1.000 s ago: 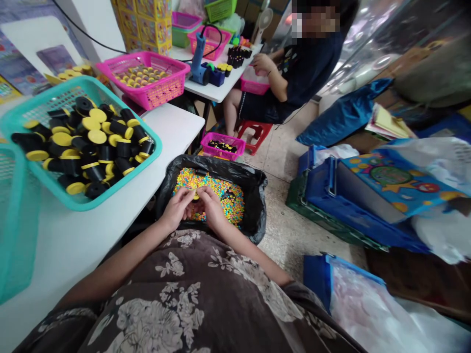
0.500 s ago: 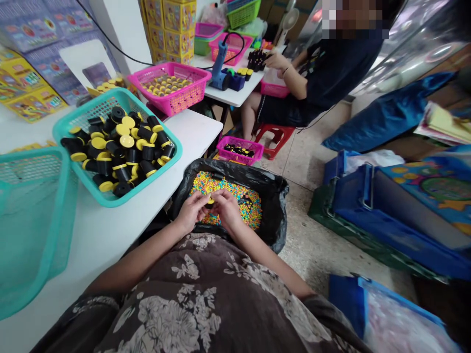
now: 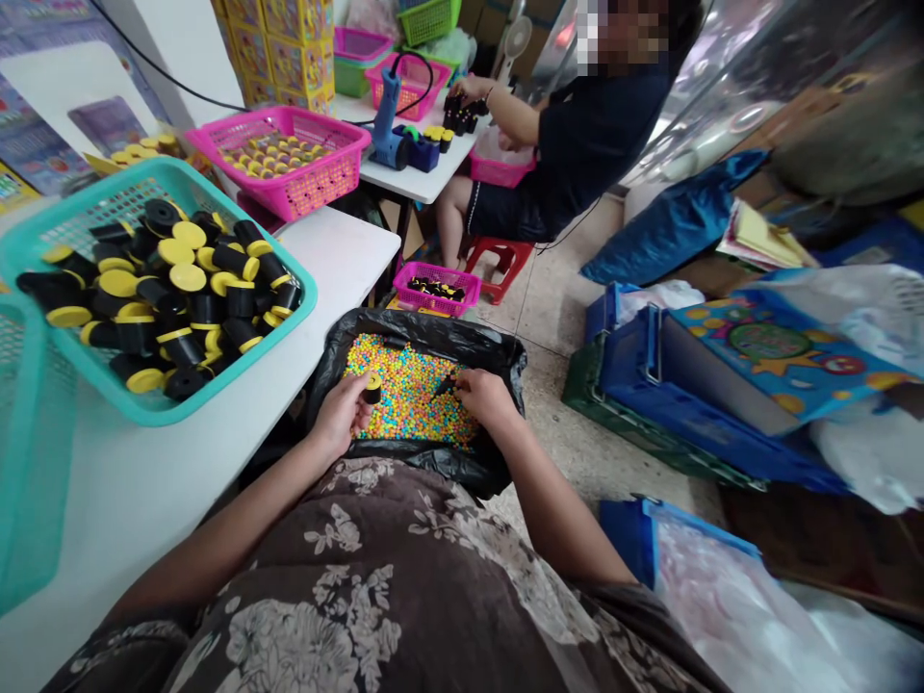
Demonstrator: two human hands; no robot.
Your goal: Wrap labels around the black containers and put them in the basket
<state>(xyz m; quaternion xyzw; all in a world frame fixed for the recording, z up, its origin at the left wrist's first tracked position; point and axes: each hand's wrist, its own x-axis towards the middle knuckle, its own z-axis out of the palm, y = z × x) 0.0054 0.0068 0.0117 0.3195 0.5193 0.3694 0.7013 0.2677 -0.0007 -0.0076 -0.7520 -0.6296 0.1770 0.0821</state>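
My left hand [image 3: 344, 414] grips a small black cylinder with a yellow end [image 3: 372, 387], held upright over the left part of the bin. On the other side, my right hand [image 3: 488, 398] has its fingers closed on a small black tool [image 3: 446, 385] whose exact kind I cannot make out. Its tip is at the surface of the colourful beads [image 3: 404, 409]. These small round beads fill the bottom of a bin lined with a black plastic bag [image 3: 505, 361], just in front of my lap.
On the white table [image 3: 339, 245], a teal basket [image 3: 307, 298] holds many black-and-yellow cylinders; a pink basket [image 3: 346, 168] holds yellow-topped pieces. Another pink basket [image 3: 437, 279] sits beyond the bin. A co-worker [image 3: 599, 144] sits ahead, handling black pieces. Blue crates [image 3: 621, 371] stand at right.
My hands were together at the yellow-ended cylinder; now they are apart. The left keeps the cylinder, while the right has moved right and taken hold of the black tool. The view has shifted right.
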